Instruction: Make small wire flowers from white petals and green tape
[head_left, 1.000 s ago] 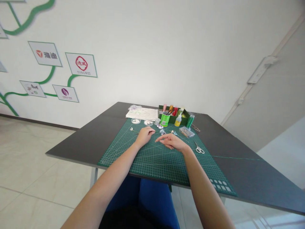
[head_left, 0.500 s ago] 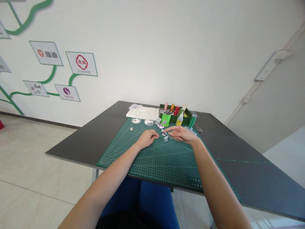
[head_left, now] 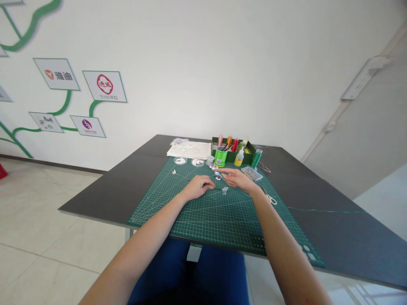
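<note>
While both forearms reach in over the near edge of the table [head_left: 104, 199], a green cutting mat [head_left: 216, 224] lies under them, its near side along that edge. Around the middle of the mat, the left hand [head_left: 199, 187] rests with its fingers narrow, pinching the thin green stem of a pale flower [head_left: 224, 190], whose head points toward the table's right edge. The right hand [head_left: 238, 178] hovers just beyond the flower, index finger stretched toward the left, the others curled; whether it grips anything I cannot tell. White-handled scissors [head_left: 271, 199] lie beside the right forearm, toward the mat's right edge, and a green thread [head_left: 324, 210] runs from there toward the table's right edge. Just past the fingers sits a small purple-and-white disc [head_left: 218, 178]. Near the mat's left edge is a white flower [head_left: 174, 172] on a thin stem that runs toward the left hand. A clear case [head_left: 252, 173] lies by the right edge. Along the mat's far edge stand two shallow dishes [head_left: 197, 164], a green can [head_left: 220, 156] and a glue bottle [head_left: 239, 158]; behind them, toward the table's far edge, are paper sheets [head_left: 189, 151] and a dark green box
</note>
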The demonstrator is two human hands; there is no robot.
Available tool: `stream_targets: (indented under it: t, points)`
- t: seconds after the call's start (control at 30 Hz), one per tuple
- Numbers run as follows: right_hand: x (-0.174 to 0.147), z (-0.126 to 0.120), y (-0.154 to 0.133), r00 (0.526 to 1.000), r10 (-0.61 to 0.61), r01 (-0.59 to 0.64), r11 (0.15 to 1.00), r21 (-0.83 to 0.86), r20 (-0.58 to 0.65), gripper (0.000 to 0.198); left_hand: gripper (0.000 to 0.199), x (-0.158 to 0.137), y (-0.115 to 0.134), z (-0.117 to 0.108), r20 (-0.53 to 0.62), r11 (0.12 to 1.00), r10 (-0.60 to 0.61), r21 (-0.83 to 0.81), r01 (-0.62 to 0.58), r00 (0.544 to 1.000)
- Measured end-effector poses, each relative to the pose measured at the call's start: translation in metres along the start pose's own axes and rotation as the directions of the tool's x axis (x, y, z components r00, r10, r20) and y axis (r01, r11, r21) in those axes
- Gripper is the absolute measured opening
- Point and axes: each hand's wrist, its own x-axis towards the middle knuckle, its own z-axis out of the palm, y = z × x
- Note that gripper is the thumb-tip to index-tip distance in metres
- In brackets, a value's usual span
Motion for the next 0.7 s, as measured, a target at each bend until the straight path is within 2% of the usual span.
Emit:
stream_targets:
  t: [0.3,0.47,0.7]
  points:
    - [0.004,0.000,0.016,0.998,0.007,-0.010,0.999,-0.035,-0.061,0.065,0.009,0.002,0.004,-0.002,-0.032,0.999,-0.012,-0.034,0.011,0.999]
    - [0.001,0.000,0.019,0.994,0.063,-0.069,0.996,-0.061,-0.087,0.064,0.008,0.002,0.007,-0.003,-0.076,0.998,-0.032,-0.061,0.027,0.997]
    - [0.010,0.006,0.030,0.991,0.090,-0.100,0.989,-0.107,-0.098,0.052,0.010,0.003,0.003,-0.003,-0.209,0.977,-0.130,-0.192,0.090,0.969]
